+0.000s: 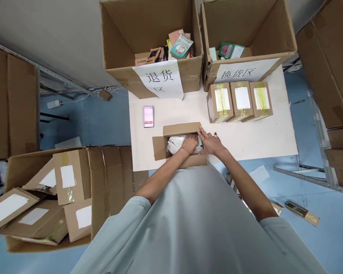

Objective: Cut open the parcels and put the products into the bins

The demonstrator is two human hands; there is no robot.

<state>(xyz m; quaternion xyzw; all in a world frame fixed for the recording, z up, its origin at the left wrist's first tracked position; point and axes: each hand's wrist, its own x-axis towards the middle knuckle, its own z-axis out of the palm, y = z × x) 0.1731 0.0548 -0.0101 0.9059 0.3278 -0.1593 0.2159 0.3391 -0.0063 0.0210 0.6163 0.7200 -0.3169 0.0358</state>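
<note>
On the table in front of me lies an opened cardboard box [183, 128], its flaps folded out. White wrapping [175, 144], apparently plastic, fills part of the inside. My left hand [190, 143] reaches into the box with bent fingers closed on the wrapping; the fingertips are partly hidden. My right hand [210, 142] grips the box's right end, fingers at the far corner and thumb lower down. Something pale green shows between the hands, mostly covered. A small dark and red object [216, 135] lies just beyond my right hand, too small to name.
Two large cartons with paper signs, a left carton [117, 76] and a right carton [286, 53], hold books and small packs. Three taped boxes [242, 99] stand before the right one. A phone [148, 116] lies left. A big carton [108, 182] of parcels stands at lower left.
</note>
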